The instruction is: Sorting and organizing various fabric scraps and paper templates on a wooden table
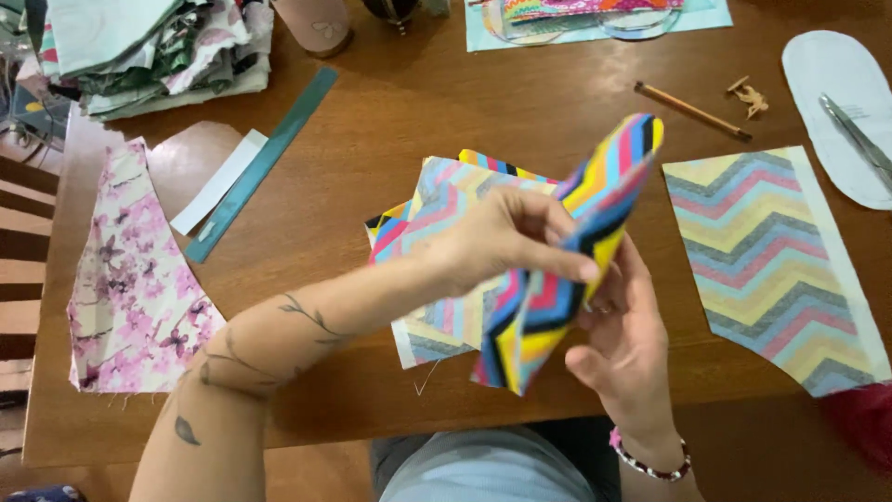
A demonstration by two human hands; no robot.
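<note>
Nearest the camera, the left forearm reaches across the lap toward the middle of the wooden table (446,102), and the left hand (497,244) pinches a folded piece of bright chevron fabric (557,297) between thumb and fingertips, lifted off the table and tilted upright. The right hand (624,339), a beaded bracelet (650,463) at its wrist, cups the same piece from behind with fingers loosely curled on its edge. Beneath it lies a small stack of matching chevron cuts (437,307), partly over the table's near edge. A paler chevron panel (771,260) lies well apart to the right, a pink floral piece (135,288) to the left. As I judge it, the light pinch could let the layers slide out of line, since nothing pins them. The stack at the edge could be brushed off by the left forearm. Scissors (859,135) rest on a white pattern piece (832,84), near enough to be knocked by a right elbow.
</note>
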